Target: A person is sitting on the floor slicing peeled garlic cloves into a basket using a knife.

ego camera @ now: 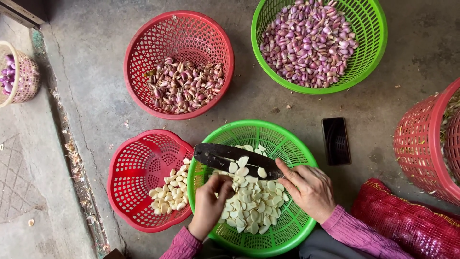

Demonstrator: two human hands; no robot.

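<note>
Far left, a small woven basket (pixel 21 72) of purple cloves; next, a red basket (pixel 139 180) holding whole peeled garlic cloves (pixel 171 191), with another red basket (pixel 178 36) of unpeeled cloves above it. Centre, green basket (pixel 292 225) heaped with sliced garlic (pixel 251 201): left hand (pixel 209 204) over the heap, fingers pinched narrow on a clove, right hand (pixel 310 188) closed round the handle of a dark knife (pixel 235 158) lying across the basket, slices stuck to its blade. Right of that, a black phone (pixel 336 141) on the concrete, then a red mesh sack (pixel 407 225).

Phone (pixel 335 141) on concrete floor (pixel 96 91); red mesh sack (pixel 407 225); small wicker basket (pixel 26 76) far left
</note>
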